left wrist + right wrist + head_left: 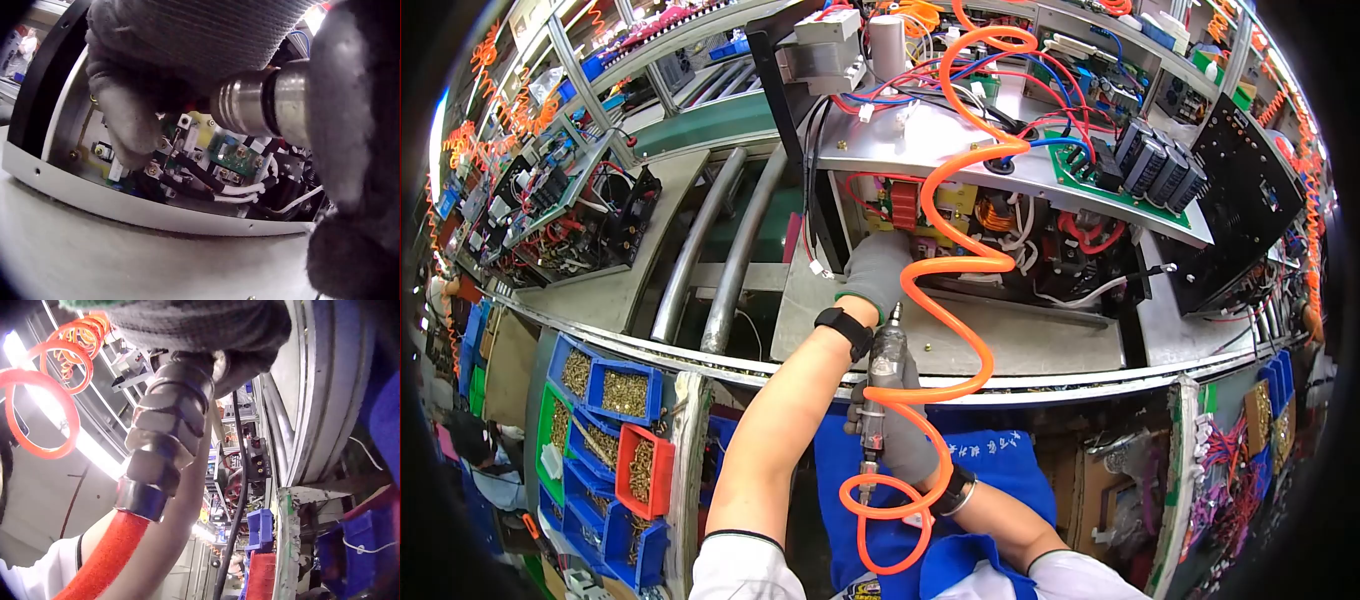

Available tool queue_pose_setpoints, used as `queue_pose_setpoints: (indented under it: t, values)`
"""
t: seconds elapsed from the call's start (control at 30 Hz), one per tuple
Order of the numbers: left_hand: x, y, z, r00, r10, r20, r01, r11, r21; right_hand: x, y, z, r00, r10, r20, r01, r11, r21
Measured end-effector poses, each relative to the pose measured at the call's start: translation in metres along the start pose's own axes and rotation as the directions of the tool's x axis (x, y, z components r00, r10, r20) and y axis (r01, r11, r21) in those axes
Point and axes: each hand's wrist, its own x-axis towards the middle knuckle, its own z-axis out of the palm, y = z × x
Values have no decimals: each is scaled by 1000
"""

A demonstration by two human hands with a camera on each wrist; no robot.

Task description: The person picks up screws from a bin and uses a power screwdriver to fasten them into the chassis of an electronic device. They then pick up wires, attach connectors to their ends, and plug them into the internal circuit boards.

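Note:
My left hand (878,268), in a grey glove, reaches into the open side of a metal chassis (960,140). In the left wrist view its fingertips (134,140) are down among cable lugs and screws on the green circuit board (240,153); whether they pinch something there I cannot tell. Below it my gloved right hand (907,440) grips an air screwdriver (888,360), bit pointing up toward the left wrist. A coiled orange air hose (965,345) crosses in front of the chassis. Its metal hose fitting (165,419) shows below the right hand.
Roller bars (735,250) run left of the chassis, with another opened unit (565,220) beyond. Blue bins (625,392) and a red bin (645,470) of small brass-coloured fasteners hang at lower left. Capacitors (1155,165) and a black panel (1235,210) stand at the right.

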Motion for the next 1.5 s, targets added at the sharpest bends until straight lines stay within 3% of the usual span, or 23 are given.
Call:
queue_pose_setpoints:
  t: [0.27, 0.4, 0.53, 0.7, 0.9, 1.13, 1.23, 1.33, 1.4, 1.47, 1.5]
  values:
    - [0, -2, 4, 998, 59, -33, -57, 998, 39, 0, -4, -1, 998, 43, 37, -43, 999, 8]
    - [1, 0, 2, 1000, 8, -17, -8, 1000, 15, 0, -5, -3, 998, 36, 57, -37, 999, 22]
    - [2, -2, 4, 1000, -6, -1, 6, 1000, 22, -4, -17, 0, 991, 127, 49, -122, 989, -86]
    - [5, -8, 13, 996, 84, -40, -83, 996, 42, -3, -8, -1, 996, 74, 51, -74, 997, -12]
    - [7, -8, 10, 998, 55, 18, -56, 994, 91, 7, -2, 0, 1000, -15, 22, 14, 999, 51]
    - [4, -1, 4, 997, 66, -38, -65, 998, 25, -5, -4, -2, 996, 63, 60, -66, 997, 39]
    - [4, -5, 12, 999, 33, -37, -30, 996, 84, -13, -6, -6, 992, 102, 75, -105, 994, 38]
    - [-9, 2, -12, 998, 63, -29, -64, 997, -37, -25, -13, -31, 981, 177, 74, -181, 982, 51]
    - [-20, -3, -16, 1000, -21, 12, 22, 987, -161, -40, -32, -51, 968, 244, 56, -246, 969, 22]
    - [-31, 5, -21, 987, -129, -93, 114, 982, -148, -63, -70, -64, 948, 320, -2, -317, 939, -134]
    - [-33, 8, -21, 973, -183, -143, 162, 976, -148, -76, -76, -77, 964, 267, 17, -261, 951, -167]
